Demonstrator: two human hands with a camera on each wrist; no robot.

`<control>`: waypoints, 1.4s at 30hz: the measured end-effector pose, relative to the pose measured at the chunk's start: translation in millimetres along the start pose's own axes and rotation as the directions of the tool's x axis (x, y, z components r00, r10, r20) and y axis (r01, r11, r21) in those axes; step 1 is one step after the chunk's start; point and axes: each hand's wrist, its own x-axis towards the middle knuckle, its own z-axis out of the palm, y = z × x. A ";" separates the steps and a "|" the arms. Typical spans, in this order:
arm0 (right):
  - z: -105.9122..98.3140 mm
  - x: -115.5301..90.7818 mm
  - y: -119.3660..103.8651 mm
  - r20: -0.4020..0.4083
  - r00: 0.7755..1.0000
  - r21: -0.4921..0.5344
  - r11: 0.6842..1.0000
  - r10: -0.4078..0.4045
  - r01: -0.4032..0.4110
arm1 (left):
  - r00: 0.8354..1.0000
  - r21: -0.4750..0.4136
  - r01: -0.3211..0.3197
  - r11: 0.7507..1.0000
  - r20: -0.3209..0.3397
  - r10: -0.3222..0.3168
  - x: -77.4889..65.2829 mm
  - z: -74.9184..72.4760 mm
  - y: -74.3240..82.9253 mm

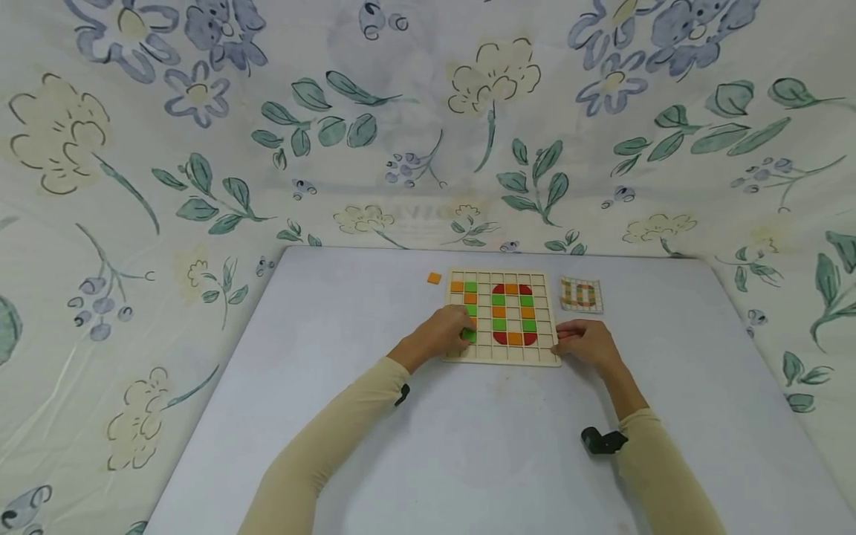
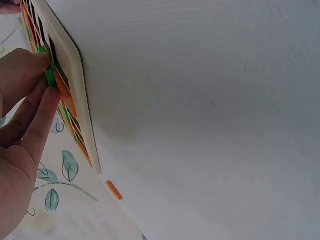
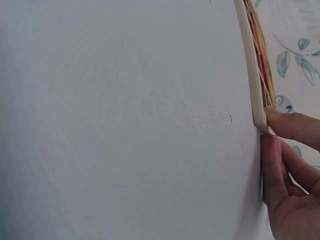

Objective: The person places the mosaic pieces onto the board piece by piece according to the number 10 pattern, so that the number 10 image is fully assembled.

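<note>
A pale wooden grid board (image 1: 501, 357) lies on the white table, with green, orange and red tiles set in its cells. Red corner pieces with orange and green squares form a ring on its right half; a column of orange and green squares runs down the left. My left hand (image 1: 443, 332) is over the left part of the board, pinching a green square tile (image 2: 50, 77) between thumb and fingers, low in that column. My right hand (image 1: 588, 343) grips the board's near right corner, thumb on the rim and fingertips against the side, as the right wrist view shows.
One loose orange tile (image 1: 435, 278) lies off the board's far left corner. To the right of the board is a small pattern card (image 1: 581, 295) printed with a similar coloured grid. A flowered cloth (image 1: 414, 119) hangs behind the table and at both sides.
</note>
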 end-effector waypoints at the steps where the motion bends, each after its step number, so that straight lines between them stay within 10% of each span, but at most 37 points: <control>1: -0.2 -0.4 -0.1 0.004 1.000 -0.004 1.000 -0.005 0.005 | 1.000 0.000 -0.003 1.000 0.002 0.003 0.3 -0.1 0.4; 19: -1.9 -1.2 1.4 0.066 0.996 -0.010 0.998 -0.058 0.059 | 0.997 -0.021 0.060 0.998 0.053 -0.059 8.7 -2.3 4.3; 25: -2.1 -2.7 1.3 0.064 0.996 -0.003 0.998 -0.055 0.055 | 0.996 0.185 -0.002 0.983 0.083 -0.014 10.8 -0.8 10.1; 33: -2.5 -4.5 2.2 0.061 0.996 -0.001 0.998 -0.059 0.059 | 0.989 0.416 -0.142 0.898 0.025 0.145 4.6 3.7 16.5; 42: -0.5 -0.4 5.2 0.058 0.996 0.006 0.998 -0.061 0.061 | 0.985 0.434 -0.151 0.888 -0.005 0.170 5.4 2.8 20.0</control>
